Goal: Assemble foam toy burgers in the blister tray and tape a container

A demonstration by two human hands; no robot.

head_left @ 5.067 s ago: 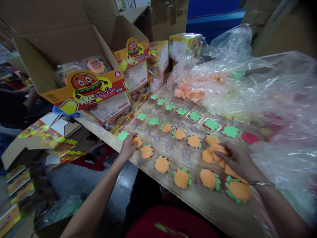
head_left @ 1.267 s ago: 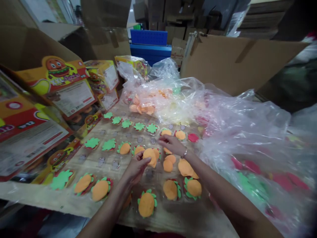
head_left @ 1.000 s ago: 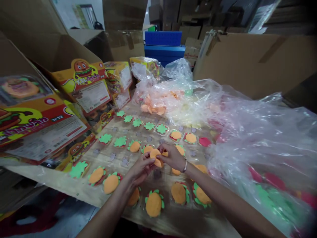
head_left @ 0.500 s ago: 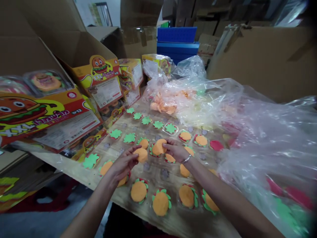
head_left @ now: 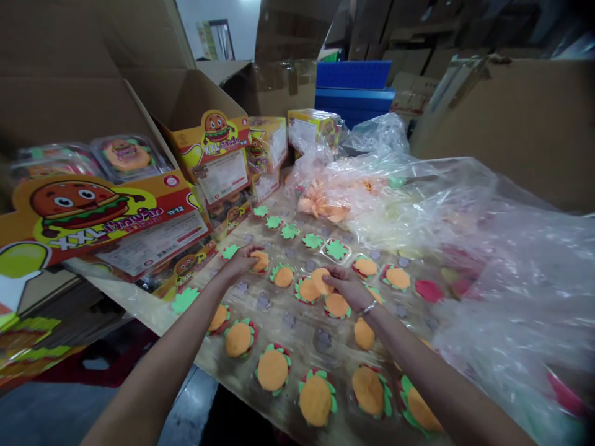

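Observation:
My left hand (head_left: pixel 240 261) reaches to the far left of the tray, its fingers closed on an orange candy bun disc (head_left: pixel 260 262) that lies on or just over a green lettuce-shaped piece. In my right hand (head_left: pixel 348 287), between thumb and fingers, is another orange bun disc (head_left: pixel 321 281). It overlaps a burger (head_left: pixel 307 289) that has an orange disc on top. Around the hands, several layered burgers sit in rows of clear plastic cups; one of them (head_left: pixel 283 275) lies between the hands. Farther back is a row of green-topped pieces (head_left: pixel 312 240).
Printed burger boxes (head_left: pixel 111 217) and open cartons line the left side. Clear plastic bags (head_left: pixel 418 192) holding orange, green and red pieces cover the right and back. A large carton (head_left: pixel 506 136) stands at the right rear, with blue bins (head_left: pixel 354 93) behind.
My left hand has moved left and away from me with its orange disc, onto a green-topped piece. My right hand still holds its disc over the same burger. The view has shifted left.

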